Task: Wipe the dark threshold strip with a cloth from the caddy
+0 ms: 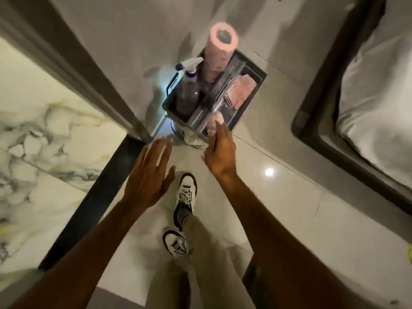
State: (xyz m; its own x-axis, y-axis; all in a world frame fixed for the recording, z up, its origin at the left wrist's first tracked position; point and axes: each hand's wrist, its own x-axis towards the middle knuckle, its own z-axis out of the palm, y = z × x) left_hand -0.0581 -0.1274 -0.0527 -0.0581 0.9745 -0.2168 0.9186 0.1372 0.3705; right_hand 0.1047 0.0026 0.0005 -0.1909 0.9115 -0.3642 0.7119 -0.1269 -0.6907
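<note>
A grey caddy [252,103] stands on the pale floor ahead of me. It holds a spray bottle [189,85], a pink paper roll [219,50] and folded pink cloths [242,90]. A pale cloth [196,140] hangs over its near edge. The dark threshold strip [98,197] runs diagonally at my left, between the marble floor and the tiled floor. My left hand [149,177] hovers flat above the floor beside the strip, fingers spread, holding nothing. My right hand [219,152] stretches out to the caddy's near edge, fingers straight, with a pinkish cloth [215,121] at its fingertips.
A door frame [73,70] rises at the left, ending at the strip's far end. A bed [376,103] with white sheets and a dark frame fills the right side. My two feet in white sneakers [186,192] stand on the tiles below my hands.
</note>
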